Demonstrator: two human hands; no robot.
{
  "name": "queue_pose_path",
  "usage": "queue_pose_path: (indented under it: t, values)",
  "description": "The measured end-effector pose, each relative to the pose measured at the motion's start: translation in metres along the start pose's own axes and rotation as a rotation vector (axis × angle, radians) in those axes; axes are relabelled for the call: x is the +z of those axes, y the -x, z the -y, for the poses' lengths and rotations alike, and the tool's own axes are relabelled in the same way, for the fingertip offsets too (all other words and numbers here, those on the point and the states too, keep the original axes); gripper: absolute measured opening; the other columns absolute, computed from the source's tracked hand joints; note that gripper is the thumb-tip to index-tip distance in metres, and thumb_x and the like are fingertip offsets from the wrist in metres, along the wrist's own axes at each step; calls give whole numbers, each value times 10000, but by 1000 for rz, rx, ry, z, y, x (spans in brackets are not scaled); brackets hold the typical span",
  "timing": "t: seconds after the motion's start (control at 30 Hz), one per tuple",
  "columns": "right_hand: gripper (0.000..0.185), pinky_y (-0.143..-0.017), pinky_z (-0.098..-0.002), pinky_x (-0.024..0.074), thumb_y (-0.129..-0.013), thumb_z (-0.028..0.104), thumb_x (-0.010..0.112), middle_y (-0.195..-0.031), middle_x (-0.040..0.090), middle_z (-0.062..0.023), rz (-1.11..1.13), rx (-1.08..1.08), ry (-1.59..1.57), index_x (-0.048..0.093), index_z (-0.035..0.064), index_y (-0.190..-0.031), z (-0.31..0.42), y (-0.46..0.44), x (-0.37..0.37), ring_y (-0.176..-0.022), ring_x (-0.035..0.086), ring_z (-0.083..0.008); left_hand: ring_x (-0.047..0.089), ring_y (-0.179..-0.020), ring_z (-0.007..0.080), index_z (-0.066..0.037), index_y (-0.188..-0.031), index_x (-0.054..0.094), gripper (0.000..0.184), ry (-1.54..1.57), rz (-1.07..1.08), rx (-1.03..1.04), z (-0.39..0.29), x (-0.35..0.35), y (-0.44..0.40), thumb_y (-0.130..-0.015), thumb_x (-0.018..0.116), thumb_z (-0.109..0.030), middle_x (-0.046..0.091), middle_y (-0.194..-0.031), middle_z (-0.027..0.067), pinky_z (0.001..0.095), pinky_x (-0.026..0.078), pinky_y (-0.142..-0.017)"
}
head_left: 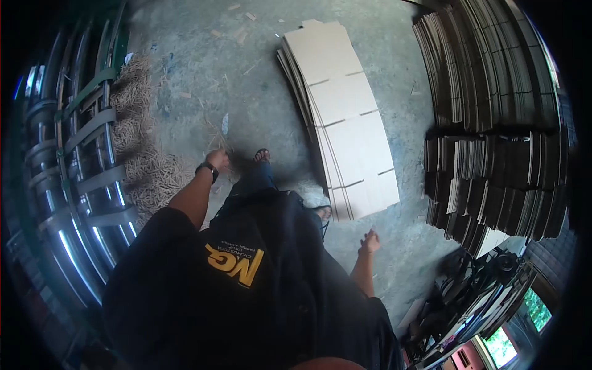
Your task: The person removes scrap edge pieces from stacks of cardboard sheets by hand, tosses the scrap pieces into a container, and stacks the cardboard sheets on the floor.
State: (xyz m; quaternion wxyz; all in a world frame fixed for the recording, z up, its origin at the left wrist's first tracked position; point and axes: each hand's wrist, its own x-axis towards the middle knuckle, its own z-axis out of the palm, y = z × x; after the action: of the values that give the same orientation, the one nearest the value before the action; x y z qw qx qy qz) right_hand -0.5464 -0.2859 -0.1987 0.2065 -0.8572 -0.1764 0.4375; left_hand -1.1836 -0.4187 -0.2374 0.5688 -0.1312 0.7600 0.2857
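Observation:
My left hand, with a dark watch on its wrist, hangs over the floor at my left. Its fingers are smeared, and whether they close on anything does not show. My right hand is held low at my right, fingers loosely bent, with nothing visible in it. Just beyond it lies a stack of flat scored cardboard sheets on the floor, the hand apart from the stack. The lower sheets stick out slightly along its left edge.
Shredded cardboard scraps lie along a machine with long shiny rollers at left. Tall bundles of cardboard stand at right, with more stacks below. Dark equipment is at lower right. Small offcuts dot the concrete floor.

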Motion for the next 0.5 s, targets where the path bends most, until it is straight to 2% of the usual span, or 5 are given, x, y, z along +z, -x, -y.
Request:
queue_pose_path:
  t: [0.03,0.1,0.13,0.33,0.5]
  values:
    - [290,-620,-366,445,-856,265,587,-958,620,-32,-3,47,12,593,89,-1087,-6,20,6,-865,584,-178,533,-1123,269,-69,-1274,465,461,142,-74,9,-30,-9,-2,-937,422,-381,568,-1205,102,475,407,-937]
    - [278,-601,-324,443,-853,227,606,-923,620,-30,-73,73,-30,587,76,-1085,-9,59,20,-810,589,-170,511,-1156,279,-58,-1317,419,504,118,-29,30,-83,-25,4,-936,421,-388,529,-1260,117,475,390,-961]
    - [156,-471,-240,390,-837,195,645,-756,598,-25,-141,18,-137,589,65,-903,-6,73,26,-636,552,-109,488,-1189,288,-47,-1360,373,552,100,12,44,-106,-25,-2,-935,421,-396,490,-1314,133,474,373,-985]
    - [148,-544,-218,394,-903,177,586,-743,590,-7,-150,-313,-209,603,34,-870,87,76,55,-649,520,-78,493,-1184,320,-61,-1337,406,587,108,-20,-40,-176,-2,-63,-914,431,-466,494,-1315,146,515,352,-1001]
    - [148,-644,-215,449,-918,148,581,-856,613,-23,-62,-603,-218,615,10,-961,243,-9,163,-748,561,-86,438,-1229,344,-63,-1366,370,677,280,127,-159,-221,65,-81,-902,433,-552,449,-1353,158,527,359,-1008]
